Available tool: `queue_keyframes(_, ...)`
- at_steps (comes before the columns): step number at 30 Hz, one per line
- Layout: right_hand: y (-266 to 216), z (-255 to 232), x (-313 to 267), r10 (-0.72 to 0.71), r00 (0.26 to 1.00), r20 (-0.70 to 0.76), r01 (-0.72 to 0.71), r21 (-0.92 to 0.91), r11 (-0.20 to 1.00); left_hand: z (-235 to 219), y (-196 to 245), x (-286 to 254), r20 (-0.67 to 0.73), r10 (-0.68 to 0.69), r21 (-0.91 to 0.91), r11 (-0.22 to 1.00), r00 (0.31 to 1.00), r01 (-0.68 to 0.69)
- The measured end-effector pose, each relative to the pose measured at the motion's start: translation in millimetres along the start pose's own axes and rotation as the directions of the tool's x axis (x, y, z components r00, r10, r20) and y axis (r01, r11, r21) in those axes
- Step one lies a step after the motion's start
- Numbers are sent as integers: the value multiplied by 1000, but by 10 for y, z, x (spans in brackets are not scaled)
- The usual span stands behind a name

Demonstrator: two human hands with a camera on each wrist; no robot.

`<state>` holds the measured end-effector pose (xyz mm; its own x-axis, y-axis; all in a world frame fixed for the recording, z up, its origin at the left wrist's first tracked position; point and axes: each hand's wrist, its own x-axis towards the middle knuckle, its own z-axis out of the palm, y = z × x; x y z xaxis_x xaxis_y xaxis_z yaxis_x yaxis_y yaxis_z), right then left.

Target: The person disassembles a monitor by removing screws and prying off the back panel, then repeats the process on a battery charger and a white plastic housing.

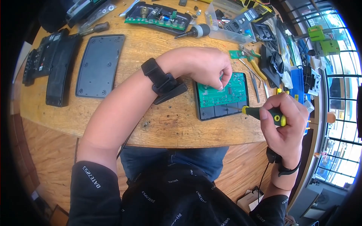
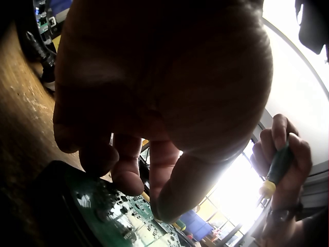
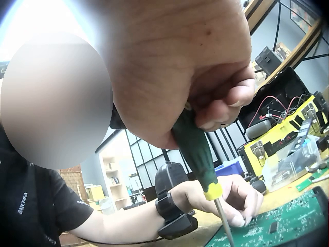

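A green circuit board (image 1: 235,97) lies in a black casing (image 1: 215,112), dark strip along its near edge. Over the board's far part is my left hand (image 1: 211,69), fingers bent down, thumb and forefinger tips close together near the surface; anything between them is too small to tell. The left wrist view shows this left hand (image 2: 164,87) dark above the board (image 2: 128,216). My right hand (image 1: 286,122) grips a green and yellow screwdriver (image 1: 254,112), its shaft pointing left above the casing's near strip. In the right wrist view the screwdriver (image 3: 195,149) points down near the board (image 3: 288,221).
A grey cover (image 1: 98,66) and black device parts (image 1: 62,69) lie at left. Behind are an opened unit (image 1: 158,19), another screwdriver (image 1: 196,31) and a clear plastic box (image 1: 214,26). Pliers (image 1: 255,67) and tweezers (image 1: 255,89) lie right of the casing.
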<state>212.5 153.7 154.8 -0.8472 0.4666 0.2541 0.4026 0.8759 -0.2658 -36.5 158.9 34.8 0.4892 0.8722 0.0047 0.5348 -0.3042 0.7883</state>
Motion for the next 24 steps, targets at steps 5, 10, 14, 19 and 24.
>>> queue_keyframes(5,72,-77,-19,65,996,-55,-66,-7,998,44,121,-10,-35,45,116,992,998,-41)
queue_keyframes(10,114,-67,-49,90,994,-59,-92,-27,995,34,283,-63,47,3,137,991,999,-10)
queue_keyframes(14,134,-4,-81,79,995,-59,-79,0,997,97,302,-62,51,9,151,988,999,-16)
queue_keyframes(19,153,5,-127,100,994,-52,-100,7,995,156,326,-39,30,40,215,976,999,-45)
queue_keyframes(24,156,13,-148,103,994,-48,-102,18,995,175,341,-41,32,6,226,974,999,-13)
